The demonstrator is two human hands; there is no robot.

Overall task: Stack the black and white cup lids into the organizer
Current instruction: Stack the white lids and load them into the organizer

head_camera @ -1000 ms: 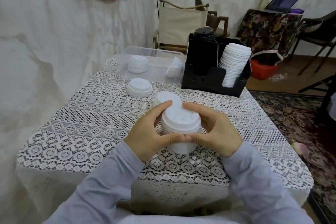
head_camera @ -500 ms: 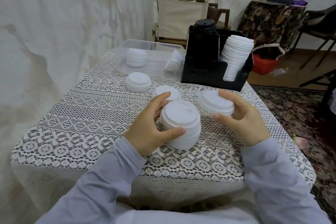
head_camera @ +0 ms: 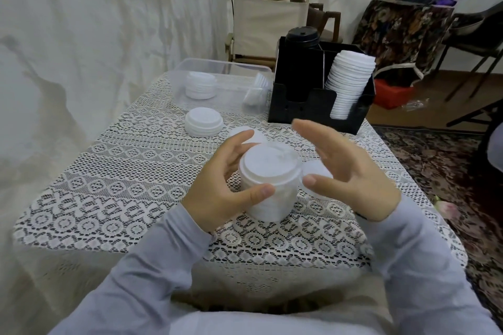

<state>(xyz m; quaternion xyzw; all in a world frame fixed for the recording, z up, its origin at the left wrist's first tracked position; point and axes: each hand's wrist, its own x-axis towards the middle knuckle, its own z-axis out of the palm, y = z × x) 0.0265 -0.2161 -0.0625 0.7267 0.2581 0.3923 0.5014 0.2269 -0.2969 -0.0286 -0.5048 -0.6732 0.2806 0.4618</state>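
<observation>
Centre frame: my left hand (head_camera: 217, 190) curls round the white lid stack (head_camera: 272, 168), right hand (head_camera: 351, 174) spread beside it; an uneven squeeze may topple it.

Soft even light, wide-angle edge bending, slight blur

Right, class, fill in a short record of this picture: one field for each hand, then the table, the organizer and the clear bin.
Left hand: grips the tall stack of white lids, thumb in front, fingers behind.
Right hand: open, holds nothing, beside that stack; blurred.
Table: lace cloth; short stack of white lids; loose white lid behind the left fingers.
Organizer: black lids in the left compartment, white lids in the right.
Clear bin: white lid stack inside.
</observation>
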